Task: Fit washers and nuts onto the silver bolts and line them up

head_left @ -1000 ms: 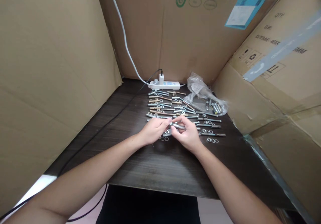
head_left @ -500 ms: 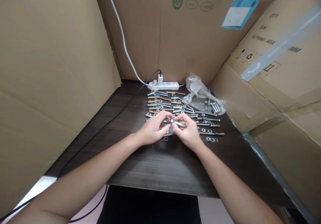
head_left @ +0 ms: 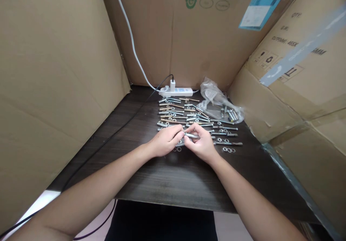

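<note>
Head view: a metal bolt (head_left: 191, 135) is held between both hands at the centre of the frame, just above the surface (head_left: 167, 183), lying roughly level. It is gripped by the thumb and fingers of the right hand (head_left: 201, 143). Its left end is closed on by the curled fingertips of the left hand (head_left: 167, 140); whether a nut is pinched there too cannot be told, as that end is mostly covered.

Behind and beside the hands, silver and brass-toned bolts (head_left: 173, 120) are laid in rows, with nuts and washers set among them. Three loose rings (head_left: 229, 150) are seen right of the right hand, near the lowest row. A clear plastic bag (head_left: 212, 91), partly filled with metal pieces, is placed at the upper right of the rows. A white power strip (head_left: 182, 92) is set behind them, an adapter (head_left: 172, 85) plugged in. The surface is walled by cardboard (head_left: 146, 25).
</note>
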Available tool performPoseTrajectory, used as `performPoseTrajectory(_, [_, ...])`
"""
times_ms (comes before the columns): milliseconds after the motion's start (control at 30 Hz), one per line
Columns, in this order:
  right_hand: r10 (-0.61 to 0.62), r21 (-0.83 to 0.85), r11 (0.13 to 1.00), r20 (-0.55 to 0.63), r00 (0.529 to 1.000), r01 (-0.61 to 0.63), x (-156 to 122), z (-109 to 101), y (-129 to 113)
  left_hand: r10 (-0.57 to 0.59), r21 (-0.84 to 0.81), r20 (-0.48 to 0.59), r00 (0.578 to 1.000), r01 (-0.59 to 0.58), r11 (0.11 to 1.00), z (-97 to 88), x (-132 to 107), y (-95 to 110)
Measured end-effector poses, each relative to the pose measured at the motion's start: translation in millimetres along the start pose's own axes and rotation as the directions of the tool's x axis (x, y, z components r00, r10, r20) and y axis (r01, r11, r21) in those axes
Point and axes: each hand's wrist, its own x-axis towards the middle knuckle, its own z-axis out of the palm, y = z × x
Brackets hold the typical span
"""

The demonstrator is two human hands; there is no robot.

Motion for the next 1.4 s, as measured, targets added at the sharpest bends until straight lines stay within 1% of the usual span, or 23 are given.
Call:
performPoseTrajectory(133, [-0.046, -0.086, 0.995, -0.009, 0.999, 0.045, -0.9, 0.9, -0.6, -0.009, 0.008, 0.016, 1.0, 0.009, 1.0, 3.9, 0.7, -5.3])
performPoseTrajectory(300, [-0.078, -0.163, 0.984, -0.012, 0.997, 0.075, -0.9, 1.6, -3.5, -0.083, -0.026, 0.062, 0.995, 0.085, 0.996, 3.1, -0.4, -3.4])
performPoseTrajectory(367, [-0.073, -0.164, 0.984, -0.017, 0.997, 0.07, -0.5, 1.5, -4.0, -0.09, -0.025, 0.042, 0.995, 0.091, 0.996, 1.4, -1.3, -0.5])
performPoseTrajectory(467, [-0.049, -0.136, 0.99, -0.032, 0.998, 0.044, 0.1, 0.6, -3.0, -0.071, -0.002, -0.044, 0.996, 0.071, 0.997, -1.0, -2.8, 2.8])
performPoseTrajectory(533, [-0.034, -0.114, 0.993, -0.041, 0.999, 0.029, 0.4, -0.2, -1.8, -0.062, 0.002, -0.066, 0.996, 0.062, 0.998, -2.1, -3.6, 3.8])
performPoseTrajectory(700, [-0.028, -0.09, 0.996, -0.045, 0.999, 0.024, 0.9, -1.2, -0.9, -0.061, 0.009, -0.029, 0.998, 0.061, 0.998, -3.4, -3.8, 5.7])
performPoseTrajectory(867, [-0.028, -0.109, 0.994, -0.044, 0.999, 0.023, 1.0, -1.1, -1.3, -0.044, 0.033, -0.006, 0.999, 0.044, 0.998, -2.1, -2.0, 7.0])
performPoseTrajectory(1000, [-0.035, -0.131, 0.991, -0.036, 0.999, 0.03, -0.3, -0.8, -1.7, -0.029, 0.051, 0.011, 1.0, 0.028, 0.998, 0.0, -0.6, 3.9])
performPoseTrajectory(1067, [-0.035, -0.13, 0.991, -0.034, 0.999, 0.03, -0.7, -0.5, -2.7, -0.052, 0.064, 0.014, 0.999, 0.051, 0.997, 0.5, -0.6, 2.4])
performPoseTrajectory(1133, [-0.034, -0.12, 0.992, -0.033, 0.999, 0.03, -0.5, -0.3, -3.8, -0.096, 0.083, -0.007, 0.995, 0.096, 0.992, 0.4, -1.0, 2.0])
performPoseTrajectory(1200, [-0.03, -0.11, 0.994, -0.032, 0.999, 0.026, -0.1, -0.3, -4.7, -0.11, 0.068, -0.068, 0.992, 0.115, 0.991, -0.1, -1.9, 2.8])
performPoseTrajectory(1300, [-0.017, -0.093, 0.996, -0.034, 0.999, 0.014, 0.7, -0.6, -4.6, -0.059, -0.017, -0.149, 0.987, 0.057, 0.998, -0.8, -3.8, 5.6])
performPoseTrajectory(1400, [-0.012, -0.066, 0.998, -0.036, 0.999, 0.01, 1.1, -1.1, -3.0, -0.013, -0.05, -0.123, 0.992, 0.007, 0.999, -0.7, -5.3, 8.0])
